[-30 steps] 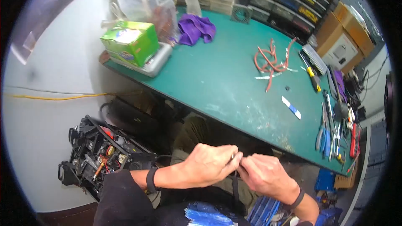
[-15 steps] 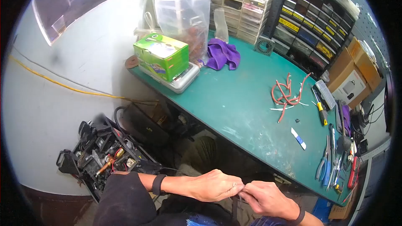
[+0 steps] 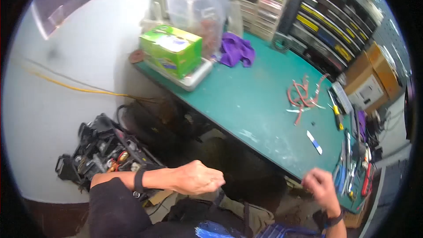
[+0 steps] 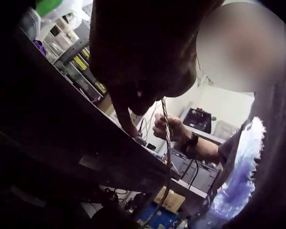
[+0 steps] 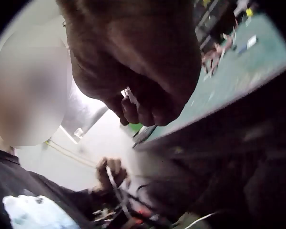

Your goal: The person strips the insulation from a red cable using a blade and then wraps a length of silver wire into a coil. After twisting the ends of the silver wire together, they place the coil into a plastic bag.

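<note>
My left hand [image 3: 200, 178] is curled, palm down, in front of the body at the left. From its grip hangs a long twisted wire [image 4: 167, 148], which curves down in the left wrist view and shows as a pale strand in the right wrist view. Off to the right, my right hand [image 3: 320, 188] is raised beside the bench's near edge, blurred in the head view, with bent fingers. A small pale scrap [image 5: 127, 93] shows between its curled fingers in the right wrist view; the rest of it is hidden by the hand.
Reddish cable lengths [image 3: 302, 94] and a blue-and-white blade [image 3: 314, 143] lie on the green bench [image 3: 246, 105]. Pliers [image 3: 340, 172] and other tools line its right end. A green box [image 3: 172, 53] stands at the left corner. A cluttered black tool bin [image 3: 108, 147] sits lower left.
The two hands were together in front of the body and are now well apart. My right hand has moved right and up, my left hand leftward with the twisted wire.
</note>
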Tool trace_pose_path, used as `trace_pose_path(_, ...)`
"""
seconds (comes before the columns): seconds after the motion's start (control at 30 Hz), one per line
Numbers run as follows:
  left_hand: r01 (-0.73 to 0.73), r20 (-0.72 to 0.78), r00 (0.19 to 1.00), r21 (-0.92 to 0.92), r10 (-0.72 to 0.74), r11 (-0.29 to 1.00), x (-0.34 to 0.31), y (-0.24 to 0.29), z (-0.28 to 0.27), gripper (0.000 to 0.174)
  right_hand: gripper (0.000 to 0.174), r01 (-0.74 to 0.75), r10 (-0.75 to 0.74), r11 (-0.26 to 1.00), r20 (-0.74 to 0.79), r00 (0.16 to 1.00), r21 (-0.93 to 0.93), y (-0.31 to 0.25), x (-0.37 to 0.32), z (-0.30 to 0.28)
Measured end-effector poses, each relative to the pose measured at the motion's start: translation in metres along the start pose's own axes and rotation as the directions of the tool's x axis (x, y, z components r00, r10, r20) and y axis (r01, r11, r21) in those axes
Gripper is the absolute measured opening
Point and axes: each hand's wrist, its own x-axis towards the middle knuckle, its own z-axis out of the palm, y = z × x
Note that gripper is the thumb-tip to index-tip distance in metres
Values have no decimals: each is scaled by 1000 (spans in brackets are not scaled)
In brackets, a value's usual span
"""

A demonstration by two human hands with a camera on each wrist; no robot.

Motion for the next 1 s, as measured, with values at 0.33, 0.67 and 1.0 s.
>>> trace_pose_path(0.33, 412, 50, 907, -309, -418, 857, 61, 4, 9, 50, 29, 189, -414, 799, -294, 862, -571, 57, 160, -81)
trace_pose_path(0.67, 472, 150, 823, -717, -548, 512, 92, -5, 19, 51, 26, 404, -449, 863, -93, 889, -302, -20, 98, -12)
trace_pose_path(1.0, 343, 33, 911, -617, -412, 709, 144, 7, 33, 20, 11, 211, -170, 945, -178, 969, 249, -22, 23, 67)
